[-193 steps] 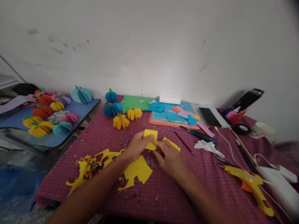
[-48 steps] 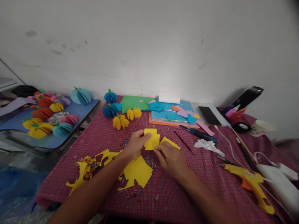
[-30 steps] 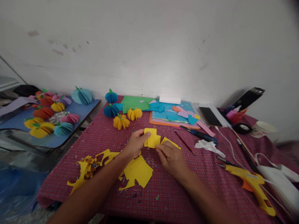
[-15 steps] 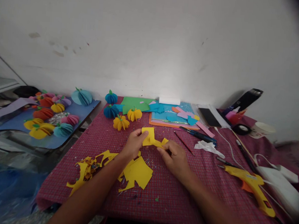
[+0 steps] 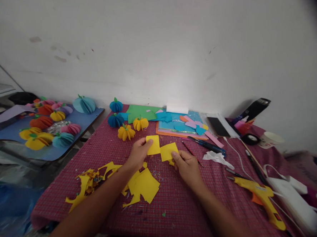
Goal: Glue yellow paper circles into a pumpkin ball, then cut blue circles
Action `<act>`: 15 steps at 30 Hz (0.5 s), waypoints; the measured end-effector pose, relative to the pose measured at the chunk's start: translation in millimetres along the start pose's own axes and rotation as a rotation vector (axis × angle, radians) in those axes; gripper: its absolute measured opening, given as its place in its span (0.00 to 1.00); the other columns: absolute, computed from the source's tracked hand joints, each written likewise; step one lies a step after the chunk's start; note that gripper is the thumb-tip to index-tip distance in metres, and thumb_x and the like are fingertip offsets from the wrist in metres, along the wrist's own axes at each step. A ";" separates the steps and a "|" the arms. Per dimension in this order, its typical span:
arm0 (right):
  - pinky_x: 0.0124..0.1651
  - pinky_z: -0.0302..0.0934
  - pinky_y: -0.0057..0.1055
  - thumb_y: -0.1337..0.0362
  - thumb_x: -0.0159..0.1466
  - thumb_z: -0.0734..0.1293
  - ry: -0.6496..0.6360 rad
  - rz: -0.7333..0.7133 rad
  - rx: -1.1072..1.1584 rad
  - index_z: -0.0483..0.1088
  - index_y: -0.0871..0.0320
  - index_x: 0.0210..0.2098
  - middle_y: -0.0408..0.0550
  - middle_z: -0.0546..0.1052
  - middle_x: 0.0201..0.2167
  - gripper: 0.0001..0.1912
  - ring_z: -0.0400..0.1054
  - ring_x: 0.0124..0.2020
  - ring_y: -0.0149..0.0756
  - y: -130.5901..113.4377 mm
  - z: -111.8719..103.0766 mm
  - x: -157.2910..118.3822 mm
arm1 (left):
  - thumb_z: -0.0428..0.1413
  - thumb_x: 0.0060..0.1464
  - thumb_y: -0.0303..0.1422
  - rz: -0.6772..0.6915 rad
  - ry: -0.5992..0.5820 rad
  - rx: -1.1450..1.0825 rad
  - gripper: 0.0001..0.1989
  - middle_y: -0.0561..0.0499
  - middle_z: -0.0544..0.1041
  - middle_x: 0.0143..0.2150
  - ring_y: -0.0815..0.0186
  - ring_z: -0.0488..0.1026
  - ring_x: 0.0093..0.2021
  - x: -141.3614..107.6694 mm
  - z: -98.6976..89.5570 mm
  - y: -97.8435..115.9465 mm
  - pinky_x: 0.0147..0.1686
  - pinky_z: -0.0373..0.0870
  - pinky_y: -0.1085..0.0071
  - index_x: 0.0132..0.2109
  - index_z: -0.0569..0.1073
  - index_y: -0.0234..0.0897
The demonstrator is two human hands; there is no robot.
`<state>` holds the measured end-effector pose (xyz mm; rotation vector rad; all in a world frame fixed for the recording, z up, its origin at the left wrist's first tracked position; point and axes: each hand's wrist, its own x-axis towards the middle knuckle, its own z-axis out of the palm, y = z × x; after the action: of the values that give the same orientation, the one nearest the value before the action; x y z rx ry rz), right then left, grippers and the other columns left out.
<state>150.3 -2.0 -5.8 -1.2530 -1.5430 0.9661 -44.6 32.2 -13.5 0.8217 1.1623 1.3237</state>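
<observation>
Cloth [image 5: 185,213]: red check, creased toward right side; bears paper, tools and fine shreds.
Left hand [image 5: 139,153]: clamped on left yellow square [image 5: 153,145], thumb on top; number of layers in grip not discernible.
Right hand [image 5: 188,167]: clamped on right yellow square [image 5: 169,152], thumb on near face; apart from left hand.
Position of squares: between both hands, over middle of cloth, side by side; near edges close, cannot tell whether touching.
Lower yellow paper [image 5: 171,163]: shows just below right yellow square, beside right fingers; cannot tell whether held or lying on cloth.
Yellow sheet [image 5: 147,187]: lies nearer the wearer, notched along edge.
Yellow offcuts [image 5: 82,192]: heaped left of yellow sheet, partly hidden by left forearm.
Yellow paper pumpkins [image 5: 126,132]: two, beyond left hand, green-topped.
Blue paper pumpkins [image 5: 115,120]: two, at far left corner, behind yellow pair.
Pencil [image 5: 190,151]: lies just beyond right hand, slanted.
Crumpled tissue [image 5: 217,158]: white, right of pencil.
Glue gun [image 5: 262,196]: yellow, on its side at right, well apart from right hand.
Phone [image 5: 218,127]: dark screen, near wall, white cable at near end.
</observation>
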 end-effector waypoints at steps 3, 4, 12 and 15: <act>0.24 0.52 0.28 0.46 0.66 0.63 0.002 0.035 0.038 0.65 0.56 0.21 0.41 0.67 0.17 0.24 0.60 0.20 0.31 -0.6 -3.4 3.0 | 0.65 0.47 0.44 0.001 0.005 0.009 0.18 0.51 0.76 0.28 0.68 0.71 0.24 0.7 -0.2 0.1 0.19 0.67 0.74 0.37 0.75 0.34; 0.24 0.52 0.28 0.46 0.66 0.63 -0.001 0.036 0.047 0.65 0.56 0.21 0.41 0.68 0.17 0.24 0.60 0.20 0.31 -0.4 -4.4 3.8 | 0.65 0.47 0.44 0.000 0.004 0.008 0.18 0.51 0.76 0.28 0.68 0.71 0.23 1.0 -0.3 -0.1 0.19 0.67 0.74 0.37 0.75 0.34; 0.24 0.52 0.27 0.49 0.65 0.64 -0.025 0.009 0.079 0.65 0.56 0.20 0.41 0.67 0.18 0.22 0.59 0.21 0.31 3.3 -7.1 5.7 | 0.66 0.45 0.44 0.001 -0.013 -0.014 0.19 0.51 0.76 0.28 0.68 0.71 0.23 4.0 -1.3 -5.7 0.18 0.65 0.75 0.37 0.76 0.34; 0.24 0.51 0.27 0.49 0.64 0.66 -0.045 0.015 0.099 0.64 0.56 0.19 0.40 0.66 0.18 0.23 0.59 0.21 0.30 7.5 -7.6 6.0 | 0.67 0.44 0.44 0.003 -0.006 -0.023 0.19 0.50 0.78 0.29 0.68 0.72 0.24 1.8 0.2 -3.6 0.20 0.66 0.75 0.37 0.77 0.33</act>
<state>159.1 5.4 -9.7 -1.1820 -1.5032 1.0743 -43.6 33.6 -17.1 0.8112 1.1398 1.3341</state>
